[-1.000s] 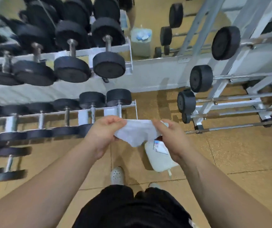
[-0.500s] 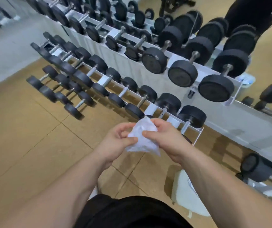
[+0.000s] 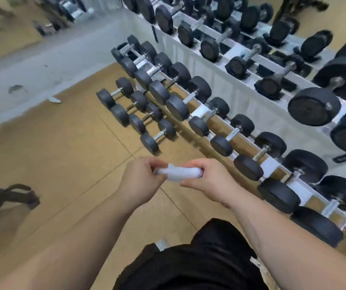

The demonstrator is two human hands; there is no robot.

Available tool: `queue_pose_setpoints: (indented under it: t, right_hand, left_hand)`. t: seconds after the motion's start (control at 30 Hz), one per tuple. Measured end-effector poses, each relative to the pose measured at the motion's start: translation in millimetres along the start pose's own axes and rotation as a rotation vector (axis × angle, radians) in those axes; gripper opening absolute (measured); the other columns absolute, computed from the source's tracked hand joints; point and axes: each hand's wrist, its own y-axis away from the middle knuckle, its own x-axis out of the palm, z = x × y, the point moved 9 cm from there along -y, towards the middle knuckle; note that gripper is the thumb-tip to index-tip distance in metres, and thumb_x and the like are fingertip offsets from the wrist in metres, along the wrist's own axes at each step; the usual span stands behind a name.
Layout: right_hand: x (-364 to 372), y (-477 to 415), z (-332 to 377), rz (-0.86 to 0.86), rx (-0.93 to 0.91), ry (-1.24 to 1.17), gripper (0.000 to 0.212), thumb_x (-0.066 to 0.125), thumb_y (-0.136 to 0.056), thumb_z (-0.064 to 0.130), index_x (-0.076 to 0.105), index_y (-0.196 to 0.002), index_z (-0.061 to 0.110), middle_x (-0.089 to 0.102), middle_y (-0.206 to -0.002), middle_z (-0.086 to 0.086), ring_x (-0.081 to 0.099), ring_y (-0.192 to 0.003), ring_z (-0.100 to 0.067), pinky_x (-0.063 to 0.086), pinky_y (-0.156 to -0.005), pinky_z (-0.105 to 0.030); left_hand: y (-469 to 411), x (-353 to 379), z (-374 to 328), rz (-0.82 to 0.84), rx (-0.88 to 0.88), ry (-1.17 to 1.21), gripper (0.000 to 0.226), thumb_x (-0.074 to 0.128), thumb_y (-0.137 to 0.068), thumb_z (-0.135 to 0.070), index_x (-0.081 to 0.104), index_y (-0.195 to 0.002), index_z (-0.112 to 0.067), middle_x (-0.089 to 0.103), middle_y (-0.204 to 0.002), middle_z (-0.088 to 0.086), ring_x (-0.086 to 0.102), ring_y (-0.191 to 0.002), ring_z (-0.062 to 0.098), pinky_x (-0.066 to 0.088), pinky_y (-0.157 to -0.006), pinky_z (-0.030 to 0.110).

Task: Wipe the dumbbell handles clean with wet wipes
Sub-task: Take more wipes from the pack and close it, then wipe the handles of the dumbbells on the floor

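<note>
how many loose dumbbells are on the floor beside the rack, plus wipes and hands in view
floor dumbbells: 4
wet wipe: 1
hands: 2 (left hand, right hand, both gripping the wipe)
total: 7

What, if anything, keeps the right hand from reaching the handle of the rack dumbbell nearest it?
Likely nothing, so yes: that handle lies exposed on the lower rack, with nothing between it and the right hand. That hand shares the wipe with the left hand, though.

Gym floor and rack
The tan floor (image 3: 52, 164) meets a grey strip (image 3: 42, 65); a white rack (image 3: 190, 59) stands at right.
</note>
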Motion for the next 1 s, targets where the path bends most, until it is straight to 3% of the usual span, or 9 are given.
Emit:
queue_pose_setpoints:
  t: [0.13,0.2,0.27,0.37,0.57,0.73,0.8,0.87,1.0]
  right_hand:
    - [10,-88,42,-0.047,-0.024,0.06,0.01,0.076,-0.082,0.024,0.071,-0.084,0.015,0.059,-0.097,0.0,0.059,-0.089,-0.019,0.048,-0.073,-0.033]
    - [6,-139,57,-0.03,-0.027,-0.097,0.015,0.074,-0.082,0.024,0.072,-0.093,0.013,0.066,-0.101,-0.006,0.063,-0.095,-0.025,0.052,-0.082,-0.042]
    - [7,-194,69,0.062,-0.031,-0.261,0.015,0.07,-0.085,0.027,0.073,-0.099,0.022,0.07,-0.096,-0.001,0.066,-0.093,-0.023,0.053,-0.08,-0.04]
    - [9,-273,90,0.163,0.013,-0.504,0.014,0.062,-0.093,0.012,0.068,-0.107,0.011,0.071,-0.089,-0.002,0.066,-0.085,-0.018,0.054,-0.074,-0.033]
    - [0,-403,120,0.164,0.123,-0.54,0.017,0.062,-0.095,0.015,0.068,-0.111,0.016,0.072,-0.108,-0.011,0.07,-0.102,-0.028,0.057,-0.091,-0.05]
    - [-5,-496,127,-0.014,0.16,-0.462,0.019,0.068,-0.091,0.026,0.068,-0.108,0.018,0.073,-0.1,-0.007,0.071,-0.096,-0.028,0.061,-0.067,-0.035]
    - [-7,-530,118,-0.165,0.19,-0.421,0.033,0.072,-0.082,0.035,0.066,-0.104,0.012,0.072,-0.099,-0.011,0.07,-0.095,-0.031,0.06,-0.075,-0.045]
    - [-6,-560,109,-0.31,0.242,-0.423,0.025,0.073,-0.081,0.033,0.063,-0.092,0.012,0.067,-0.087,-0.003,0.066,-0.085,-0.023,0.057,-0.074,-0.038]
    - [13,-602,105,-0.518,0.317,-0.349,0.024,0.066,-0.089,0.019,0.049,-0.073,0.024,0.05,-0.07,0.004,0.046,-0.066,-0.011,0.039,-0.057,-0.024]
  left_hand:
    - [-76,-48,16,-0.042,-0.008,-0.045,0.009,0.072,-0.09,-0.026,0.074,-0.081,-0.026,0.065,-0.087,-0.012,0.061,-0.079,0.009,0.044,-0.06,0.025]
    - [-119,-69,26,-0.048,-0.078,0.134,0.011,0.074,-0.089,-0.027,0.074,-0.081,-0.021,0.067,-0.092,-0.01,0.061,-0.078,0.008,0.047,-0.058,0.022]
    - [-166,-83,35,-0.023,-0.147,0.304,0.011,0.076,-0.088,-0.025,0.075,-0.082,-0.016,0.071,-0.094,-0.003,0.064,-0.081,0.013,0.051,-0.067,0.025]
    - [-235,-106,36,-0.015,-0.199,0.462,0.01,0.076,-0.088,-0.017,0.075,-0.078,-0.016,0.072,-0.085,0.011,0.064,-0.08,0.027,0.054,-0.076,0.041]
    - [-354,-146,34,-0.059,-0.353,0.538,0.006,0.073,-0.089,-0.007,0.072,-0.086,-0.002,0.073,-0.086,0.018,0.069,-0.073,0.025,0.06,-0.066,0.035]
    - [-453,-170,32,-0.041,-0.333,0.537,0.01,0.075,-0.086,-0.011,0.074,-0.076,-0.01,0.072,-0.089,0.013,0.067,-0.082,0.024,0.06,-0.075,0.037]
    - [-496,-172,38,0.008,-0.325,0.584,0.003,0.074,-0.085,-0.005,0.075,-0.083,-0.004,0.072,-0.082,0.012,0.067,-0.074,0.02,0.057,-0.067,0.03]
    - [-541,-172,49,0.077,-0.323,0.564,0.003,0.073,-0.085,-0.002,0.074,-0.086,0.0,0.069,-0.073,0.01,0.064,-0.063,0.017,0.056,-0.061,0.028]
    - [-632,-169,85,0.216,-0.316,0.472,0.005,0.074,-0.084,-0.006,0.075,-0.086,-0.001,0.07,-0.075,0.015,0.065,-0.069,0.026,0.062,-0.071,0.044]
